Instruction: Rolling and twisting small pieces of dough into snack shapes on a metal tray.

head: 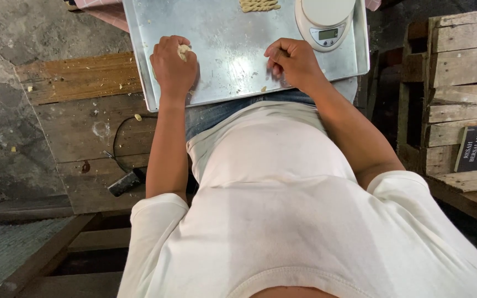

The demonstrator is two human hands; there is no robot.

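Pale lump of dough (183,52) sits in the left hand (173,69), at the near left part of the flat rectangular metal tray (227,41); the left hand's grip is clamped on the dough, fingers curled round it, only a small pale patch showing between them; the hand rests on the tray surface. The right hand (293,62) lies on the tray near its near edge, well apart from the left; its grip is drawn together in a loose fist, fingertips tucked under; whether anything is held inside cannot be told. Small dough crumbs lie scattered on the tray between the hands. At the tray's far edge lies a twisted strip of pale dough (259,5), partly cut off by the frame; just beside it, at the far right corner, stands a round white digital kitchen scale (325,20). The tray rests across the person's lap, over blue denim (216,113). To the left, a weathered wooden plank floor (78,77) carries a black cable (118,138).
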